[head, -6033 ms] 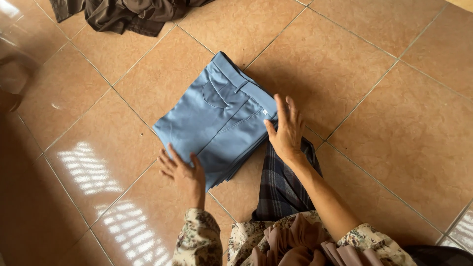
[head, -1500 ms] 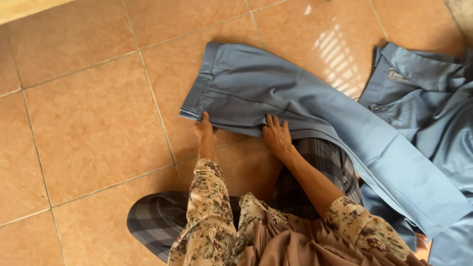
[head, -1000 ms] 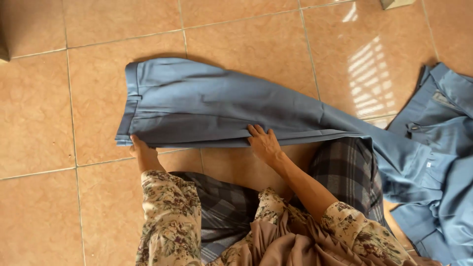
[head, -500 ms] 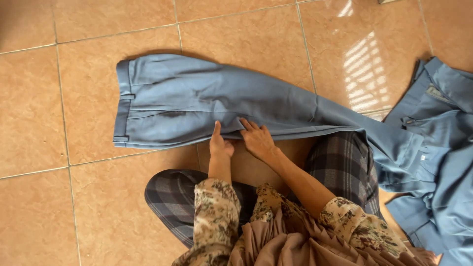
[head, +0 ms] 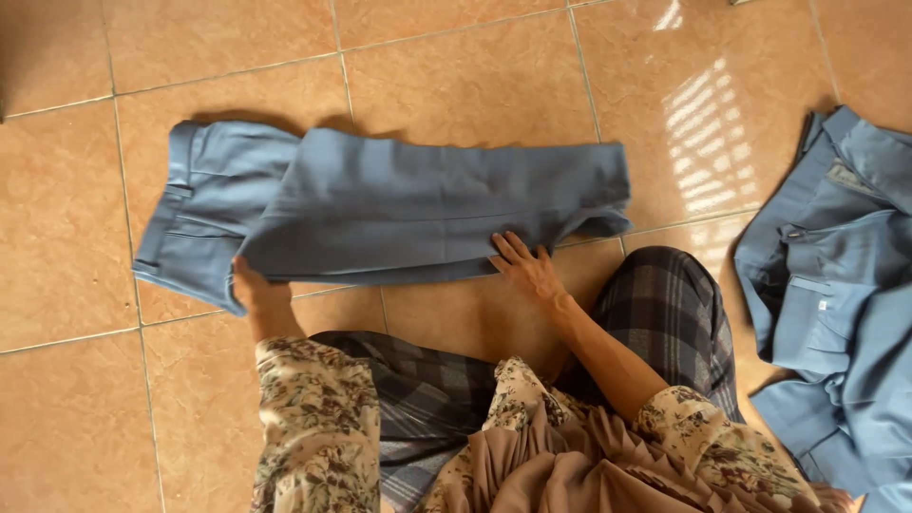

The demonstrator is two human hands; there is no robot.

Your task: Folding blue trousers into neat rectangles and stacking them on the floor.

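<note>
- Nearest: left hand (head: 255,296) at the near hem, fingers tucked under the cloth, grasp impossible to tell; right hand (head: 528,268) flat, fingers spread and released, pressing the edge
- Beyond: blue trousers (head: 380,209) folded double on the tiled floor (head: 456,66); soft, light, limp, likely to sag; best gripped at waistband or fold
- Far right: blue shirt (head: 836,285), well apart

tan tiled floor (head: 456,66); second blue garment (head: 845,285) lying at right

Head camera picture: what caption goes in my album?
Both hands, left and right, press folded blue trousers on the tiled floor.
</note>
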